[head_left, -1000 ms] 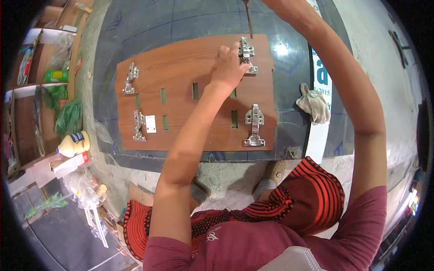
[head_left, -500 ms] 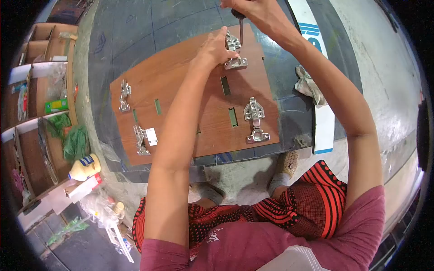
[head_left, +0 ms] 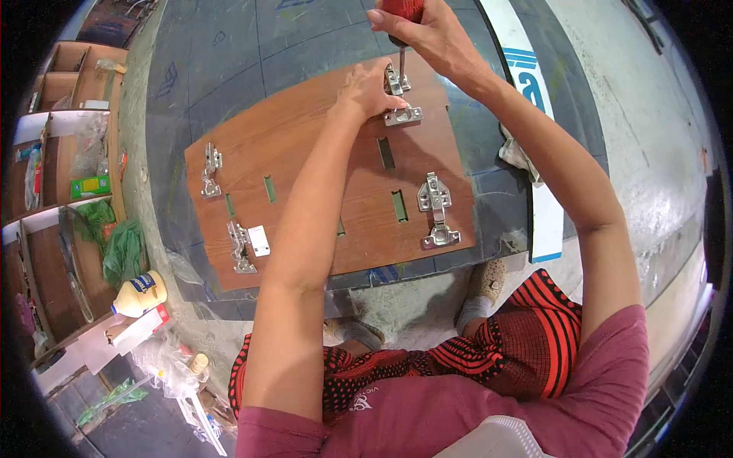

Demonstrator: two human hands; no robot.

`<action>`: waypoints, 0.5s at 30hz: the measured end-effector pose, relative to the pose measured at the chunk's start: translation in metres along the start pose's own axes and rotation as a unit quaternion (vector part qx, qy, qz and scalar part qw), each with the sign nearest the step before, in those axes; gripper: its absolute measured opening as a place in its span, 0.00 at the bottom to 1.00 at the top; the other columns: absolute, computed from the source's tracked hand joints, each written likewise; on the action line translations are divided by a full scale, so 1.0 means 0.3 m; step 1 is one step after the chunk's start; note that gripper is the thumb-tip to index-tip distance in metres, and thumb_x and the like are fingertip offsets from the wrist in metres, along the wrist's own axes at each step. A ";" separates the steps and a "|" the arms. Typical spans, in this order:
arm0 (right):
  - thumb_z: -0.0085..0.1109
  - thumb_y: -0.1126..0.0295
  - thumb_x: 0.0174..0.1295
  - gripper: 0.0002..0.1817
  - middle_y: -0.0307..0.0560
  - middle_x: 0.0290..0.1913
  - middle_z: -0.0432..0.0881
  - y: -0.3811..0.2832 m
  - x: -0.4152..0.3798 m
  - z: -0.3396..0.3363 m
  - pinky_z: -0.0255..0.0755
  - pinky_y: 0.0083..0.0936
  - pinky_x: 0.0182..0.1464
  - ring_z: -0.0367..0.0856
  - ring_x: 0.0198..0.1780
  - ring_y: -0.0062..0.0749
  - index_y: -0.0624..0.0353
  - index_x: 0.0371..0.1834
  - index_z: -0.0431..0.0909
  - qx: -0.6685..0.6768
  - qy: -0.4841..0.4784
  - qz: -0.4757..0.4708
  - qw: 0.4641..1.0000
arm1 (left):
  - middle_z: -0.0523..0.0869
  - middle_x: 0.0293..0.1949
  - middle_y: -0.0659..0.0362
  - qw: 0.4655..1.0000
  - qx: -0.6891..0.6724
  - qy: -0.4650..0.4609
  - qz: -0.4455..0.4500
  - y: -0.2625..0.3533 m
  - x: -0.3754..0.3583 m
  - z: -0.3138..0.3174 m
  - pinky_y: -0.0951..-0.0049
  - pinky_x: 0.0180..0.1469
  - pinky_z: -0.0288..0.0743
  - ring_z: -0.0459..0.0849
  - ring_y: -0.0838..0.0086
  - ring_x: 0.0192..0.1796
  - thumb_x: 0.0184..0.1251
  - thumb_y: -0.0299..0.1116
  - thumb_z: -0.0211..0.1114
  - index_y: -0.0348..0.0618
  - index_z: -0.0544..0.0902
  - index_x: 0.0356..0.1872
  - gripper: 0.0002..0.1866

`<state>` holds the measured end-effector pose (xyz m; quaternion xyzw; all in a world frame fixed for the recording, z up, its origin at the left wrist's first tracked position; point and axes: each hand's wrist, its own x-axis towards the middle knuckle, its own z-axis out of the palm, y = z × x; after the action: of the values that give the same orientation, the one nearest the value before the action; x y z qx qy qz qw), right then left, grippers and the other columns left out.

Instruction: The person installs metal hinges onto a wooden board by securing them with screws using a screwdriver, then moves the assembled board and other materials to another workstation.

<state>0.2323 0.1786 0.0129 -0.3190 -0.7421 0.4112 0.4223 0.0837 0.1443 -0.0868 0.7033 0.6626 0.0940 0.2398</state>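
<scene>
My right hand [head_left: 439, 38] is wrapped round the red handle of a screwdriver [head_left: 402, 61], which points down onto the mounting plate of a metal cabinet hinge [head_left: 402, 116]. With thumb and fingers around its arm, my left hand [head_left: 365, 91] grips that same hinge. The hinge lies near the far right corner of a brown wooden panel [head_left: 305, 114]; the screw under the tip is too small to make out. Nearer me on the right is another hinge [head_left: 437, 210]. Along the left side sit two more, an upper hinge [head_left: 211, 169] and a lower hinge [head_left: 240, 248].
The panel has several slots and a small white plate [head_left: 259, 240]. It lies on a dark-covered table [head_left: 206, 84]. A white strip [head_left: 546, 214] and a crumpled cloth [head_left: 519, 156] are at the right. Shelving [head_left: 65, 202] and a yellowish bottle [head_left: 141, 295] stand left.
The screwdriver has come down and left onto the hinge plate, and its red handle now shows. My left hand stays at the hinge. The view has shifted slightly.
</scene>
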 end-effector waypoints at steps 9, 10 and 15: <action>0.54 0.62 0.64 0.26 0.47 0.41 0.71 -0.066 -0.007 -0.066 0.69 0.25 0.44 0.73 0.42 0.27 0.64 0.59 0.57 -0.006 -0.065 -0.084 0.994 | 0.69 0.56 0.39 0.998 -0.064 0.029 0.007 -0.051 0.005 0.053 0.56 0.63 0.63 0.66 0.45 0.62 0.35 0.49 0.78 0.57 0.62 0.67 0.51; 0.54 0.62 0.64 0.26 0.47 0.41 0.71 -0.071 -0.002 -0.068 0.69 0.25 0.44 0.73 0.42 0.27 0.64 0.59 0.57 -0.008 -0.063 -0.083 0.995 | 0.73 0.53 0.39 0.997 -0.046 0.051 0.029 -0.056 0.008 0.059 0.56 0.61 0.64 0.69 0.46 0.59 0.36 0.48 0.78 0.52 0.64 0.65 0.50; 0.49 0.68 0.64 0.23 0.45 0.34 0.73 -0.138 0.010 -0.071 0.72 0.26 0.41 0.74 0.36 0.28 0.67 0.59 0.56 -0.031 -0.038 0.096 0.994 | 0.69 0.57 0.40 0.999 -0.040 0.023 0.008 -0.024 0.008 0.043 0.57 0.64 0.62 0.66 0.46 0.62 0.35 0.50 0.78 0.57 0.62 0.67 0.52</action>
<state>0.2446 0.1693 0.0570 -0.3858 -0.7363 0.4382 0.3421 0.0834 0.1439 -0.1018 0.6963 0.6576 0.1386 0.2519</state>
